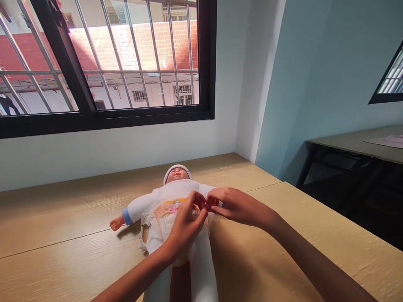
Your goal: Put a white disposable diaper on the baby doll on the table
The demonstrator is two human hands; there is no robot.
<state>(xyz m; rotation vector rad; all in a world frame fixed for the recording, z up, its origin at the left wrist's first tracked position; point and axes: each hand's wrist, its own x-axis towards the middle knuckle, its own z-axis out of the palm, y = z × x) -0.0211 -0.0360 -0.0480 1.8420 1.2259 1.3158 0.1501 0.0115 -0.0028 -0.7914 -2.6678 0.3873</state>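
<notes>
The left hand (pixel 189 220) is lying over the front of the diaper (pixel 165 209), its thumb and fingertip pinching the side edge; the right hand (pixel 233 205), just beside it, is pinching at the same spot with bent fingers (the exact bit they are gripping is hiding behind the fingertips). The doll (pixel 176 188) is lying face up beneath the 2 hands, its cap (pixel 171 171) showing beyond them and its legs (pixel 204 268) stretching below the left hand. Tugging too hard could be tearing that thin edge, since the 2 pinches are sitting so close together. Left of the left hand, the diaper's other edge is hanging crumpled, so pulling only 1 side could be twisting it; the doll could also be sliding on the smooth tabletop (pixel 78 218), as neither hand is visibly pinning it
</notes>
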